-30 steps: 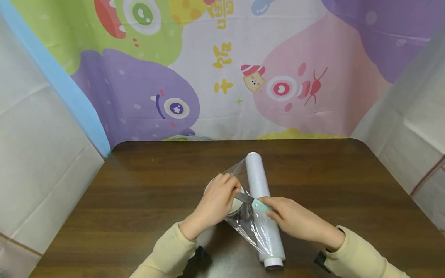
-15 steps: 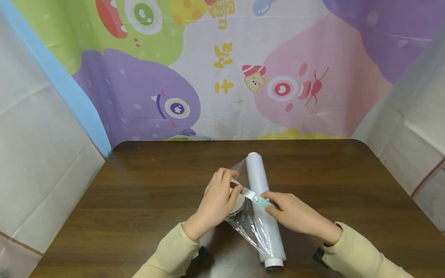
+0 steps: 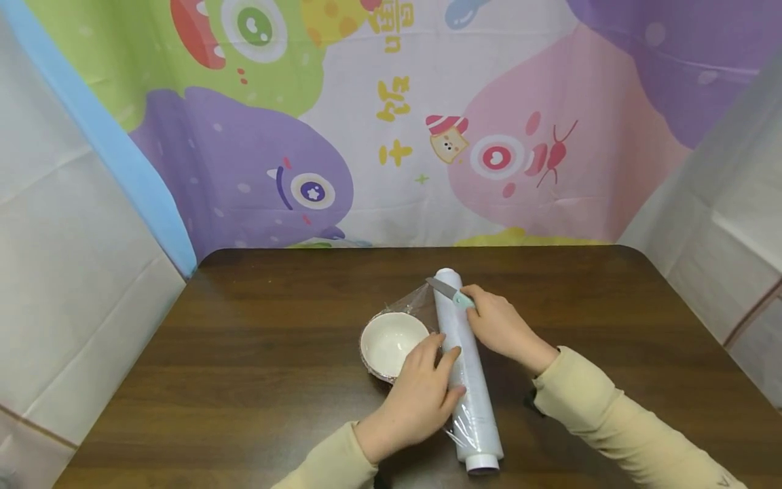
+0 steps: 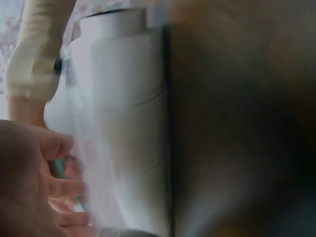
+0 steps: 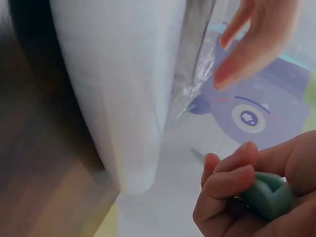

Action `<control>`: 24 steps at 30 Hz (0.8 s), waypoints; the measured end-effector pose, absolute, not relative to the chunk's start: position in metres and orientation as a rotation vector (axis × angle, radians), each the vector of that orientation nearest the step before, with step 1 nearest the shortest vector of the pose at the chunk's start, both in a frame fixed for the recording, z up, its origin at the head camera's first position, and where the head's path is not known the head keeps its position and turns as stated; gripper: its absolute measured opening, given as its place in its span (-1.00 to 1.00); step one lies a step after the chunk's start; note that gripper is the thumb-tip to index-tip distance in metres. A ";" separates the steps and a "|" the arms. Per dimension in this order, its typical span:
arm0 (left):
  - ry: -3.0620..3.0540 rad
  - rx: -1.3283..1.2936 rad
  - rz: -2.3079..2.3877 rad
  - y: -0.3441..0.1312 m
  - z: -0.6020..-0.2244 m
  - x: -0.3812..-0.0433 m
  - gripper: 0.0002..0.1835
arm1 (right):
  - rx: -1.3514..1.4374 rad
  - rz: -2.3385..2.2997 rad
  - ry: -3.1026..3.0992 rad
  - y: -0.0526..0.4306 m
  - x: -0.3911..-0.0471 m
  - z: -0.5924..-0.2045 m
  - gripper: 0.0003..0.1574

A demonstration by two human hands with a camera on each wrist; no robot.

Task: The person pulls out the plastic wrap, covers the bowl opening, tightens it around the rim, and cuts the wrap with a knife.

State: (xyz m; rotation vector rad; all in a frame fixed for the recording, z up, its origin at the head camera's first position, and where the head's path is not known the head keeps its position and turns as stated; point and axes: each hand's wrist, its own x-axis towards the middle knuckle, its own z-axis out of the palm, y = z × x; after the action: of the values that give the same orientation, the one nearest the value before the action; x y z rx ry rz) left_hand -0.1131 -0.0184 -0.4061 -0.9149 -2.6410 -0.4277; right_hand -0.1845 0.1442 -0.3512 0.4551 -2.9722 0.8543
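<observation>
A roll of cling film lies lengthwise on the table, and a clear sheet of its film stretches left over a white bowl. My right hand grips the mint-green handle of a knife, its blade pointing left across the far end of the roll, right at the film's edge. In the right wrist view, curled fingers wrap the green handle. My left hand lies over the film between bowl and roll, fingers spread, fingertips close to the roll. The left wrist view is blurred.
Everything stands on a dark brown wooden table. A printed cartoon curtain hangs behind its far edge, with pale fabric walls at left and right.
My right hand has carried the knife away from me to the roll's far end. My left hand has shifted right and nearer to me, off the bowl, uncovering it.
</observation>
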 end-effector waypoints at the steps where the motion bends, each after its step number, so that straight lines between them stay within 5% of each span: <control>1: -2.654 -0.928 -0.404 -0.017 -0.409 -0.112 -0.43 | 0.465 0.825 -2.976 0.142 -0.188 -0.352 -0.55; 24: -2.768 -0.969 -0.273 -0.016 -0.421 -0.107 -0.30 | 0.404 0.510 -3.248 0.101 -0.248 -0.353 -0.52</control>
State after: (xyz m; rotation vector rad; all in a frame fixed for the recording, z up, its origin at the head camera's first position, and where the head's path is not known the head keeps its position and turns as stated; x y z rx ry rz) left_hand -0.1067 -0.0156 -0.4214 -0.9688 -2.7676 -0.2726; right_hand -0.2481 0.1010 -0.3530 0.4044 -3.2482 0.5105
